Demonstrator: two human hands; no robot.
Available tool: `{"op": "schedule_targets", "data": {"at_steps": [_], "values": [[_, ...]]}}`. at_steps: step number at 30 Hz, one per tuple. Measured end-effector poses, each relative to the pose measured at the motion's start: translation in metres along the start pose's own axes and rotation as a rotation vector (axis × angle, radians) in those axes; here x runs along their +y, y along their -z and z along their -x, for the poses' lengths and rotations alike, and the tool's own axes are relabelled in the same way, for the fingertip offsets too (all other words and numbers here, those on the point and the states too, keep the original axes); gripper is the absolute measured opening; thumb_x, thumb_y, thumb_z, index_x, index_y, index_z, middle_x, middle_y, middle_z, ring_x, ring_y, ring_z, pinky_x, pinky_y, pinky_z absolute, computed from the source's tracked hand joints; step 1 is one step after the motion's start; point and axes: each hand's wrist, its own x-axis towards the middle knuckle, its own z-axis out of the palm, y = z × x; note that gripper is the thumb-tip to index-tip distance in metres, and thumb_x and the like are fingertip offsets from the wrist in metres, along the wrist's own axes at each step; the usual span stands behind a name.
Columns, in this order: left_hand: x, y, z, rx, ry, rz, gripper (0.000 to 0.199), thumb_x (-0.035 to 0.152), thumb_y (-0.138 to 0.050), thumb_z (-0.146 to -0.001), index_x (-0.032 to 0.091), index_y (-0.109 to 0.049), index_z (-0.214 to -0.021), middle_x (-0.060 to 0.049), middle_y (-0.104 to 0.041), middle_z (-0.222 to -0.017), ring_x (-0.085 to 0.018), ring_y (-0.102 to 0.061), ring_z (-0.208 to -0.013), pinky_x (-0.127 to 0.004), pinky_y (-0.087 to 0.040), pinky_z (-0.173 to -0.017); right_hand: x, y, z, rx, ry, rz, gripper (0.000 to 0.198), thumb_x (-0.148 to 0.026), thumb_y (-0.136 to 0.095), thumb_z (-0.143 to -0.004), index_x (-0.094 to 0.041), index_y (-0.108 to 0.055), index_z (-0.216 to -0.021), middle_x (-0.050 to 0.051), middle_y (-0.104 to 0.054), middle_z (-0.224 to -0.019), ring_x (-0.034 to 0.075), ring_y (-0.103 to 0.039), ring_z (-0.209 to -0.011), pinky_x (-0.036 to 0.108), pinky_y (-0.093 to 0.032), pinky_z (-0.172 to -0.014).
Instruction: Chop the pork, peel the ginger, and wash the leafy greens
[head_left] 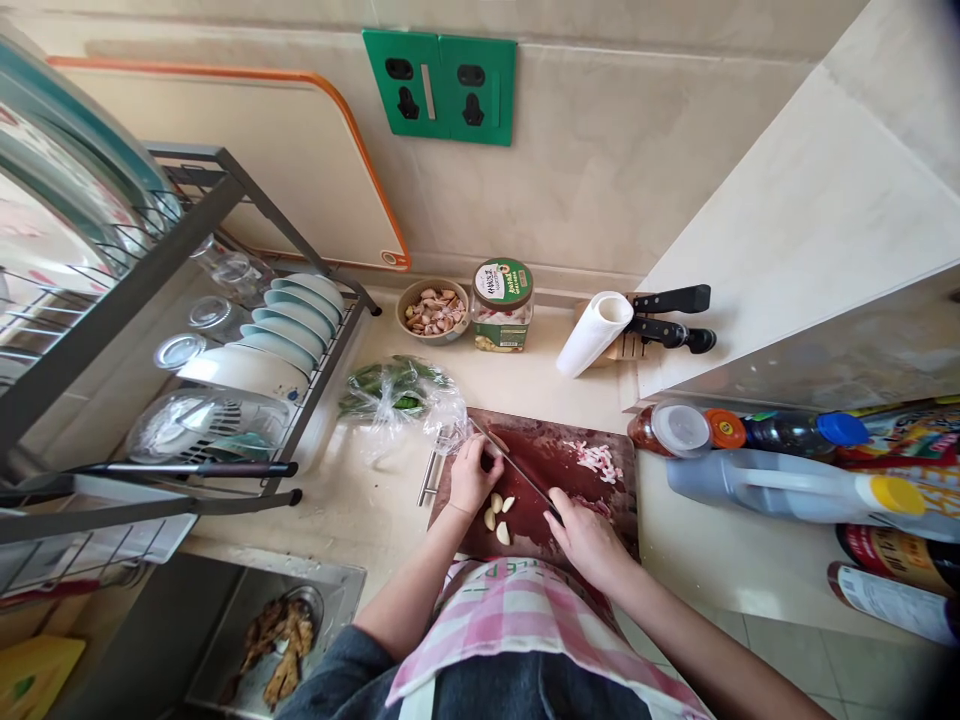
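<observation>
Right hand (586, 535) closed round the handle of a knife (527, 481), left hand (474, 478) bent with its fingers down beside the blade near the tip: the two are apart, with the blade slanting between them. Whether the left pinches anything cannot be told, as its fingertips are hidden. The knife is over the dark red board (551, 447), just in front of the apron (517, 620). Peeled cloves (490, 519) lie on the board between the hands, nearer the left; pale chopped bits (596, 461) lie toward its far right corner. Beyond the board's far left corner is a clear bag (401, 390) of something green. Farther back, against the wall, a bowl (411, 325) of unpeeled cloves stands just beside a green-lidded jar (502, 305), with a paper roll (595, 333) to the right.
</observation>
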Motion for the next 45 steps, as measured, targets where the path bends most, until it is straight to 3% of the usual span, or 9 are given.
{"op": "schedule_targets", "data": {"at_steps": [22,40,45], "values": [[-0.004,-0.002,0.001,0.032,-0.026,-0.016,0.030,0.019,-0.058,-0.075,0.020,-0.049,-0.103,-0.007,-0.062,-0.096,-0.020,-0.060,-0.094,-0.035,-0.050,-0.083,-0.005,0.016,-0.026,-0.030,0.064,-0.058,0.018,-0.031,-0.034,-0.094,-0.019,-0.045,-0.100,0.005,-0.068,-0.078,0.017,-0.065,-0.070,0.024,-0.025,-0.051],[-0.006,-0.003,0.001,0.029,-0.013,-0.030,0.029,0.019,-0.058,-0.073,0.020,-0.050,-0.102,-0.007,-0.062,-0.093,-0.021,-0.060,-0.092,-0.037,-0.049,-0.084,-0.016,0.012,-0.044,-0.025,0.031,0.008,0.019,-0.031,-0.033,-0.094,-0.020,-0.045,-0.104,0.007,-0.068,-0.084,0.019,-0.066,-0.075,0.023,-0.034,-0.055],[-0.005,-0.002,0.003,0.028,-0.061,-0.012,0.032,0.015,-0.057,-0.073,0.020,-0.049,-0.103,-0.008,-0.060,-0.101,-0.021,-0.058,-0.098,-0.038,-0.049,-0.087,-0.010,0.013,-0.051,-0.015,0.017,-0.196,0.020,-0.034,-0.035,-0.093,-0.020,-0.045,-0.103,0.006,-0.067,-0.084,0.019,-0.065,-0.077,0.024,-0.035,-0.059]]}}
